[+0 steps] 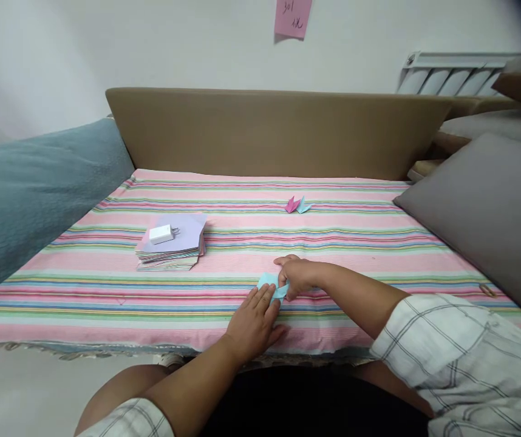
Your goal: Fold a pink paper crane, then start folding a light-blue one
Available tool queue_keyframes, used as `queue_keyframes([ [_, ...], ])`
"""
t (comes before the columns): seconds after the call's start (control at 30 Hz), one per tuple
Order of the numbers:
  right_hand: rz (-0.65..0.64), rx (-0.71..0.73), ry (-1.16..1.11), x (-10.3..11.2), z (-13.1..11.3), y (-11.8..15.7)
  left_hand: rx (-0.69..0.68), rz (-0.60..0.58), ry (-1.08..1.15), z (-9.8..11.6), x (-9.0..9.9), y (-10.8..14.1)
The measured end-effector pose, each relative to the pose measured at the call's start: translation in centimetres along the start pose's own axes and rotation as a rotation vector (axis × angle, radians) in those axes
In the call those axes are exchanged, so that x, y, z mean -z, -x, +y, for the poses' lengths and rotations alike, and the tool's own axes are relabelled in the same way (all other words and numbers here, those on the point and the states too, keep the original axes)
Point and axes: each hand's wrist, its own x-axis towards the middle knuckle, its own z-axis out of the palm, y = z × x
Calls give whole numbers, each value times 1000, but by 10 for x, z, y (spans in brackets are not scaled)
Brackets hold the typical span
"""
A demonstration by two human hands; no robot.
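Note:
A small folded sheet of light blue origami paper [267,279] lies on the striped cloth near the front of the seat. My left hand [254,318] rests flat on its lower left part, fingers stretched out and thumb apart. At the paper's right side, my right hand [299,274] has its fingers curled onto a folded flap, with one finger pointing out to the left. Part of the paper is hidden beneath both hands. Farther back sit two small folded paper pieces, one magenta [292,205] and one light blue [303,206], side by side.
To the left, a stack of coloured paper [187,233] carries a white charger plug [161,234]. The striped cloth [242,212] covers the seat. A teal cushion [51,182] borders the left, a grey pillow [483,212] the right. A small brown loop [487,290] lies near the pillow.

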Motion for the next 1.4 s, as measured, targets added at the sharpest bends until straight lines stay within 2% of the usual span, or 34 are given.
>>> queue_keyframes([
  [0.3, 67, 22, 121, -3, -9, 4, -2, -9, 27, -2, -3, 1],
  [0.43, 97, 50, 93, -4, -3, 5, -3, 13, 14, -3, -6, 1],
  [0.57, 156, 107, -134, -5, 15, 8, 1, 17, 3, -3, -8, 1],
  [0.67, 247, 222, -378, -8, 28, 11, 1, -1, -9, -3, -8, 1],
  [0.8, 327, 282, -488, -19, 38, 12, -3, -27, -18, -3, -6, 1],
  [1.17, 439, 167, -536, -40, 44, 10, 3, -62, 9, -4, 2, -1],
  [1.4, 472, 112, -485, -44, 42, 9, 19, -59, 47, -4, 2, -1],
])
